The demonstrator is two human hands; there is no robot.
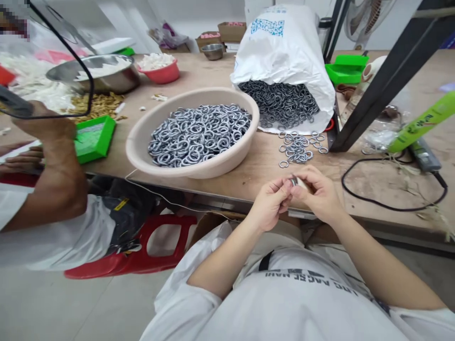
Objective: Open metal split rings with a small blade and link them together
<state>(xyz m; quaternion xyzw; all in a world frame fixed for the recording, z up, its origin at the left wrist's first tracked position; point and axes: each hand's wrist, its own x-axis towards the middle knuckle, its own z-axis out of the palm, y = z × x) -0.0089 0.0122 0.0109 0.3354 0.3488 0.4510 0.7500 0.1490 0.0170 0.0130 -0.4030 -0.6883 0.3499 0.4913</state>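
Note:
Above the table's front edge my left hand (270, 202) and my right hand (320, 193) meet, fingertips pinched together. Between them shows a grey metal ring (293, 181), with the left thumb and fingers closed on it. A whitish piece (302, 184) sticks out by the right fingers; its kind is mostly hidden. Just beyond the hands lies a loose pile of metal rings (296, 150). To the left stands a pale plastic basin (142, 158) full of such rings. Behind the pile, a white woven sack (280, 52) lies with its mouth toward me, more dark rings inside.
At left a co-worker's arm (60, 156) reaches over the table beside a green tray (103, 139). A steel bowl (124, 80) and a red bowl (165, 74) hold white pieces. A black metal post (384, 80) slants up at right, near a black cable (377, 206).

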